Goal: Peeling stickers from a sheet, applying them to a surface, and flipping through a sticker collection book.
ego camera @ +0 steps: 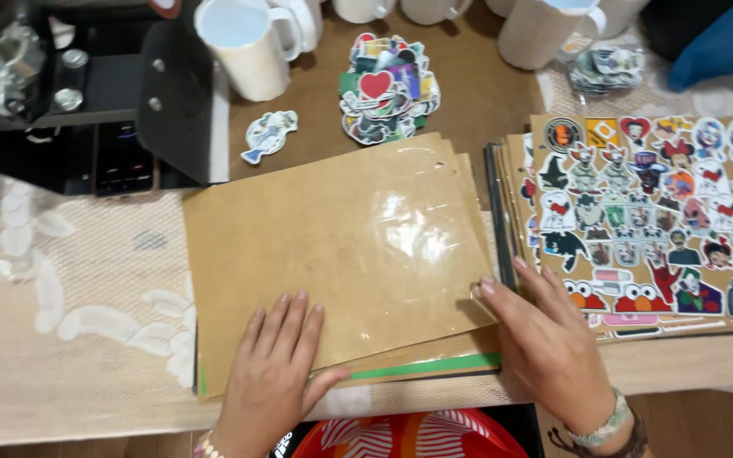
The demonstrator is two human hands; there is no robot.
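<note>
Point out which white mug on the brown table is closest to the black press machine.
The white ceramic mug at top left, its handle turned right, stands right beside the black press machine; the other white mugs line the far edge farther right.

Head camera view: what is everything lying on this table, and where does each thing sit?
Brown album pages: a stack, top one under clear film, centre of table, green edge showing below.
Sticker-covered page: one, brown with many coloured stickers, right side.
Loose sticker pile: one heap, mixed colours, top centre.
Single sticker: one, white and blue, left of the pile.
Second sticker heap: one, mostly grey, top right.
Mugs: several, white, along the far edge.
Black press machine: one, top left.
Lace tablecloth: one, cream, left.
Blue cloth: one, top right corner.
Left hand: flat on the top page.
Right hand: fingertips at the stack's right edge, beaded bracelets on the wrist.
</note>
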